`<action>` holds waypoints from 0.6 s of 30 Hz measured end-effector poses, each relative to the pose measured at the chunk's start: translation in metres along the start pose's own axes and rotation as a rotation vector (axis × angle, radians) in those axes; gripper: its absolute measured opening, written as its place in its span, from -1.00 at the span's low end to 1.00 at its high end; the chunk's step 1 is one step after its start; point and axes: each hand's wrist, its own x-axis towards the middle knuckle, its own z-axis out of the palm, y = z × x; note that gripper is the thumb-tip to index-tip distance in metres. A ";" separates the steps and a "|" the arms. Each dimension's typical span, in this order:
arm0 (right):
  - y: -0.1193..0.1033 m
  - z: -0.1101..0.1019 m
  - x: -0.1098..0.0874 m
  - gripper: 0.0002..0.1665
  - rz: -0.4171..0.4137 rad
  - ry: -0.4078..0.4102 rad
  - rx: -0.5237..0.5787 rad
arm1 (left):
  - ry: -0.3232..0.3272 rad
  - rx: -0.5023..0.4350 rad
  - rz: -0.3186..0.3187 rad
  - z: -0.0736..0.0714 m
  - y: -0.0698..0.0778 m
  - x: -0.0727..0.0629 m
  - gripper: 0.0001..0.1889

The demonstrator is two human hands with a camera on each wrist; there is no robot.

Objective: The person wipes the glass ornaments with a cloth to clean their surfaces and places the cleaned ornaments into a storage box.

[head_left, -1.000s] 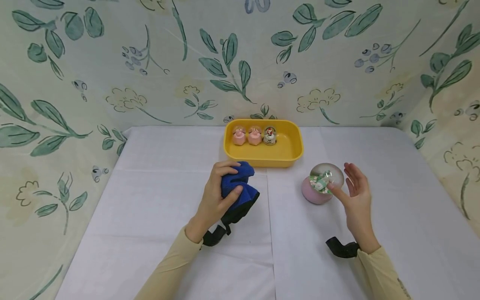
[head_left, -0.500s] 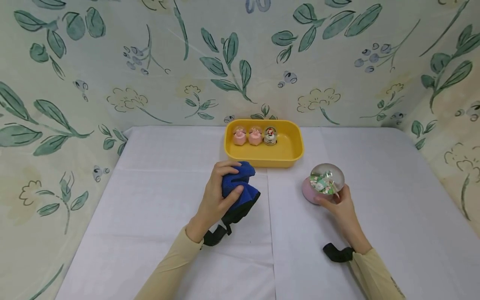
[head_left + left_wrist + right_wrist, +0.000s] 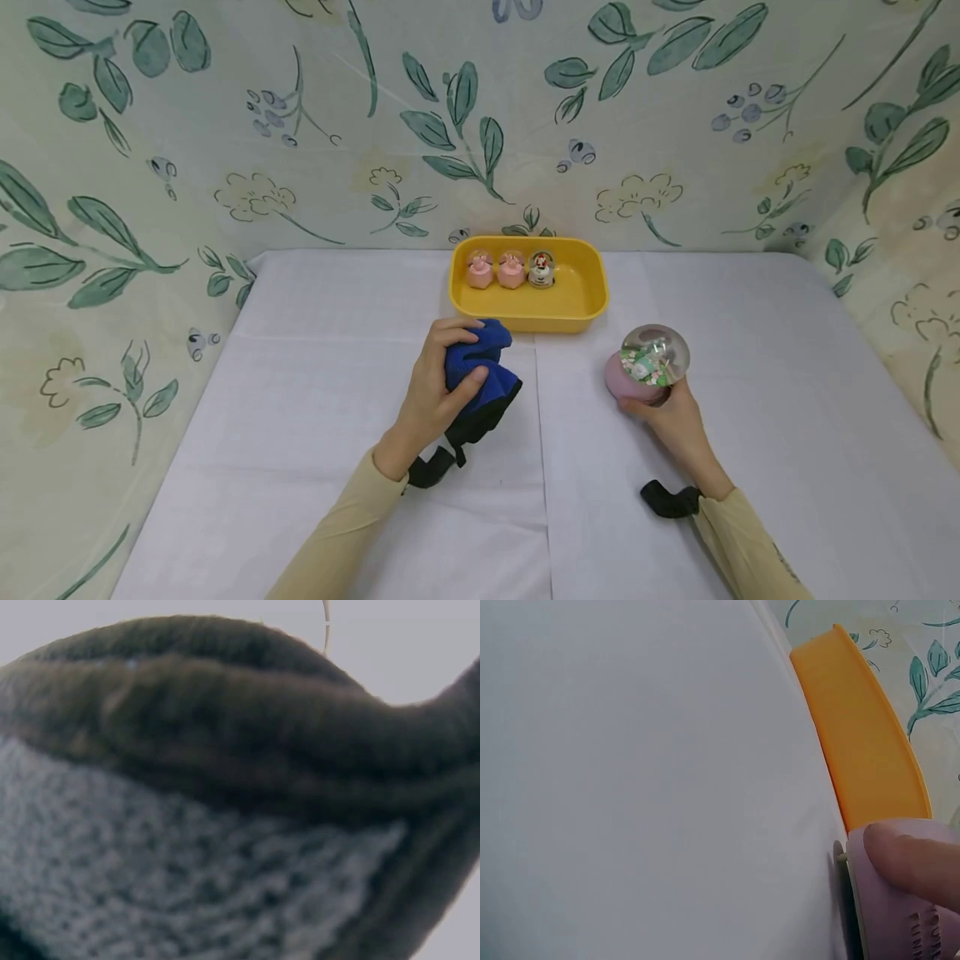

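Observation:
My left hand point(image 3: 429, 387) grips a bunched blue cloth point(image 3: 491, 387) with a black lower edge, left of centre over the table. In the left wrist view its dark edge and greyish weave point(image 3: 187, 862) fill most of the picture, blurred. To the right, a snow globe point(image 3: 656, 354) with a clear dome, green and white figures inside and a pink base is held low by my right hand point(image 3: 681, 425). The thumb point(image 3: 911, 862) presses the pink base point(image 3: 881, 900), which carries raised lettering. The other fingers are mostly hidden behind the globe.
A yellow tray point(image 3: 525, 323) stands at the back of the white-covered table point(image 3: 300, 400). Inside, on its left, sit two small pink globes point(image 3: 512, 272) and a white one point(image 3: 541, 271). Leaf-patterned fabric point(image 3: 487, 100) hangs behind. Black straps point(image 3: 671, 500) show at both wrists.
My right hand has come down from beside the globe's dome and closed around its pink base. The left hand keeps its hold on the blue cloth in the same place.

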 end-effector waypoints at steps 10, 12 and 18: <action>-0.009 -0.003 0.000 0.09 0.070 0.065 -0.018 | 0.002 0.004 -0.009 -0.004 0.000 0.002 -0.54; -0.016 -0.004 -0.001 0.07 0.057 0.075 0.004 | -0.002 0.009 -0.012 -0.005 0.000 0.002 -0.54; -0.052 -0.009 -0.004 0.09 -0.154 0.105 0.136 | 0.003 0.022 -0.035 -0.008 0.000 0.002 -0.52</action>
